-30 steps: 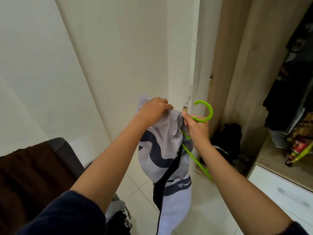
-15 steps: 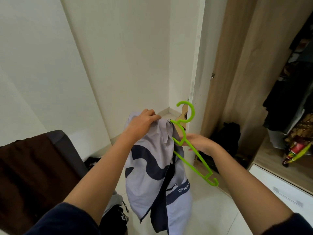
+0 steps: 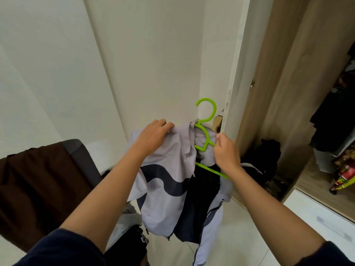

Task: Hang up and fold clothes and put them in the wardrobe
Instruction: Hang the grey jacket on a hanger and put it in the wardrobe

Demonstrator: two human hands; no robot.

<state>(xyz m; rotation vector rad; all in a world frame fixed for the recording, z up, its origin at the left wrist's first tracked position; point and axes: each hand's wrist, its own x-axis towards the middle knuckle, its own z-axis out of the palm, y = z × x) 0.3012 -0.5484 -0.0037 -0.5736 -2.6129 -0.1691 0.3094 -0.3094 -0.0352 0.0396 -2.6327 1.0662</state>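
Brown cloth (image 3: 38, 189) over grey chair (image 3: 84, 162)

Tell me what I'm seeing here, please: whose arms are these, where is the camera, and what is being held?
There is no machine here. These are a person's two bare arms, filmed by one wide-angle camera worn on the head, looking forward and down. The left hand grips the shoulder fabric of a light grey jacket with a dark navy wavy band. The right hand pinches a bright green plastic hanger, which sits partly inside the jacket's neck with its hook sticking up. On the right stands an open wooden wardrobe, with dark clothes hanging inside and a white drawer below. On the left is a chair draped in brown cloth. The jacket is not yet in the wardrobe.
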